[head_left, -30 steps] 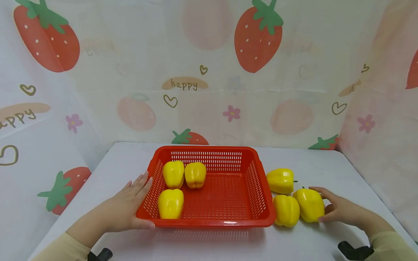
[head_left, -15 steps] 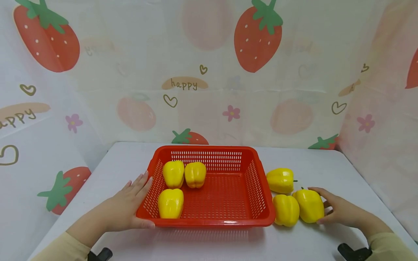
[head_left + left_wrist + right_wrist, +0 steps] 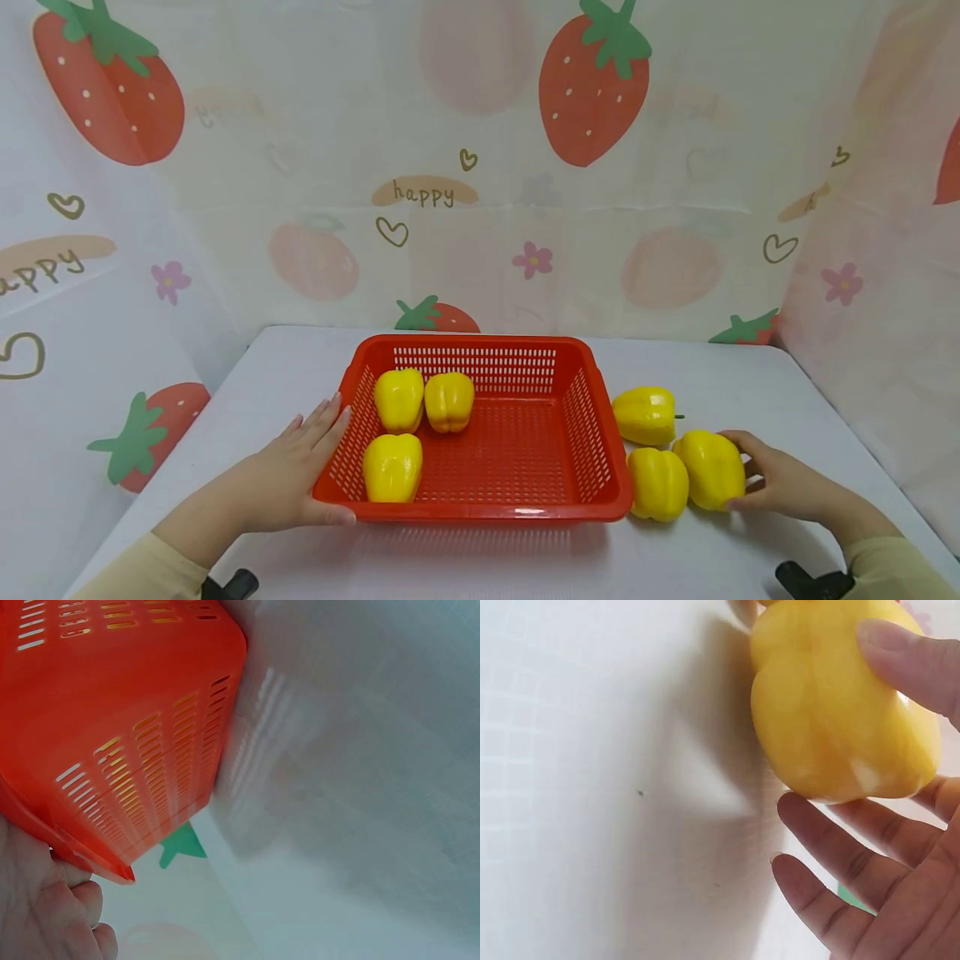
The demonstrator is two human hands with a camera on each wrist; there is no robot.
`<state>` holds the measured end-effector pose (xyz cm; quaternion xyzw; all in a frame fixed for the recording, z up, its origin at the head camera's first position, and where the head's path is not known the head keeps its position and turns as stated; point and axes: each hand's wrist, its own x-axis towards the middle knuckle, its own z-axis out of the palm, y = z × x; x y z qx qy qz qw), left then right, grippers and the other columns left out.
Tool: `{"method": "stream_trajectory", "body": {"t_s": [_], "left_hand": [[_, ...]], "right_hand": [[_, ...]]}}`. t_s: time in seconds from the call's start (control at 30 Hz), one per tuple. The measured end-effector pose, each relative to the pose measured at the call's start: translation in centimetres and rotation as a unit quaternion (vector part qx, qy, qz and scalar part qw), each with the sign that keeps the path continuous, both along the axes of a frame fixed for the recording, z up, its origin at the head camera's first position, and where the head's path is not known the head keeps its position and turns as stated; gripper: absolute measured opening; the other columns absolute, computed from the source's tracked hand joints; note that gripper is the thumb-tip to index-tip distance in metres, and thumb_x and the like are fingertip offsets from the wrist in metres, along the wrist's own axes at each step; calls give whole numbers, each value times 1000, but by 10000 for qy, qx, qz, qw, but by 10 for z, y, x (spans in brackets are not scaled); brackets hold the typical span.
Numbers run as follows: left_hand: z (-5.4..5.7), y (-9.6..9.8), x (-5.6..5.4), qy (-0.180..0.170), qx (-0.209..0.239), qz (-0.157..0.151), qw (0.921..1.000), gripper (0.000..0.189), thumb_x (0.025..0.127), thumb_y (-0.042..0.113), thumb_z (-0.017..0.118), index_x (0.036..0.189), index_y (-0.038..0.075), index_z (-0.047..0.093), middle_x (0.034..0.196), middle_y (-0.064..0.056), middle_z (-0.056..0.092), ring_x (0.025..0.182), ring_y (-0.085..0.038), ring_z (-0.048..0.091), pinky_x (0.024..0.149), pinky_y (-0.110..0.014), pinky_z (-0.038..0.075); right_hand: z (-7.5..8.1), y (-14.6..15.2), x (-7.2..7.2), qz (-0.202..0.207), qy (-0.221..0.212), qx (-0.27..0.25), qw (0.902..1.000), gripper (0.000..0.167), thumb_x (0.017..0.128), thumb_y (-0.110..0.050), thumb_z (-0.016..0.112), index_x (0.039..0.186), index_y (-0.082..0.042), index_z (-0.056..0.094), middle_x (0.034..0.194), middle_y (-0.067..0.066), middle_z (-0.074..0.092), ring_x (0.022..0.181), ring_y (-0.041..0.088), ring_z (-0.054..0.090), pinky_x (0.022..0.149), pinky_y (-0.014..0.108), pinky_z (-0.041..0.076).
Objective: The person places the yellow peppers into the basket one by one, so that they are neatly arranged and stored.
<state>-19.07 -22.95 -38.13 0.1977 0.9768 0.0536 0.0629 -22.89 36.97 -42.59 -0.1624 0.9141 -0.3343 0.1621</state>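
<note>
In the head view, a red plastic basket (image 3: pixel 525 510) with slotted walls stands on the table, with three yellow bell peppers inside, one of them the front-left bell pepper (image 3: pixel 392 468). My left hand (image 3: pixel 288 475) rests against the basket's left side, fingers straight along the wall and thumb at the front rim. To the right of the basket, my right hand (image 3: pixel 787 479) holds the rightmost yellow bell pepper (image 3: pixel 708 471) between thumb and fingers. The right wrist view shows the thumb (image 3: pixel 907 660) on that pepper's side; two fingers spread free below it.
Two more yellow bell peppers lie against the basket's right side: a rear pepper (image 3: pixel 645 415) on its side, stem to the right, and a front pepper (image 3: pixel 657 485). The white table (image 3: pixel 465 567) is backed by a strawberry-print cloth (image 3: pixel 480 275).
The pepper at my right hand has turned slightly, and its stem no longer shows. My left hand and the basket stay put.
</note>
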Motion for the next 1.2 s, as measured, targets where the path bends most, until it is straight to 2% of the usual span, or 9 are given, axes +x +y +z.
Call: {"method": "stream_trajectory", "body": {"t_s": [0.17,0.4,0.5,0.7,1.07,1.2], "left_hand": [[-1,0,0,31,-26,-7,10000,123,58,83,51,146,6,16,152,-13,10,139,-31,11,108,-54,15],[-1,0,0,43,-22,-9,10000,123,58,83,51,146,6,16,152,-13,11,139,-31,11,108,-54,15],[-1,0,0,51,-25,-19,10000,123,58,82,52,146,5,16,152,-13,10,139,-31,10,108,-54,15],[1,0,0,45,-22,-35,10000,122,59,82,53,146,5,15,152,-14,10,139,-31,10,108,-54,15],[3,-1,3,81,-49,-139,9999,121,60,82,51,146,3,16,152,-16,12,138,-33,11,107,-55,15],[3,0,3,68,-67,-137,9999,121,60,81,51,146,3,16,152,-16,12,138,-33,10,108,-55,15]], "right_hand": [[7,-1,0,-209,105,136,9996,85,72,-27,77,135,-3,26,124,21,46,93,22,56,72,29,53],[17,1,0,-147,781,368,9962,84,71,-31,78,134,-4,29,124,18,47,94,22,55,72,26,51],[23,2,0,-133,987,403,9942,84,71,-33,78,134,-5,30,123,15,48,92,17,56,72,25,51],[36,0,-3,35,1394,433,9893,83,70,-34,78,133,-6,32,120,11,49,88,6,54,73,24,52],[66,-18,-13,424,1907,320,9802,82,70,-34,79,133,-8,34,119,2,48,89,7,55,74,22,51],[76,-27,-18,565,1969,347,9782,82,69,-32,80,133,-9,34,120,0,48,90,10,55,75,22,51]]}}
